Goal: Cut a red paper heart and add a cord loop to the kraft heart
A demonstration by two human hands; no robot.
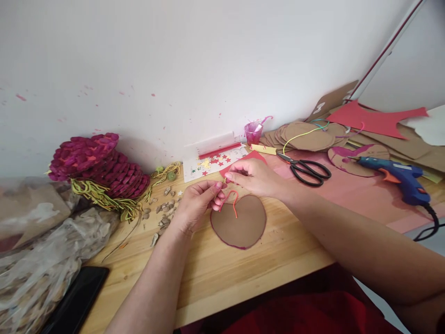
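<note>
My left hand and my right hand meet above a round cardboard piece with a purple-stained edge. Fingertips of both hands pinch a thin cord, yellowish where it runs between them. From my left fingers a reddish-orange length of the cord curls over and hangs down in front of the cardboard. Whether the two colours belong to one cord or two, I cannot tell. Just beyond my right hand lies a piece of red paper, partly covered by it.
Black-handled scissors and a blue glue gun lie to the right, near stacked cardboard discs. Left are pistachio-like shells, a magenta shell-covered object, a plastic bag and a black phone. Star stickers lie behind.
</note>
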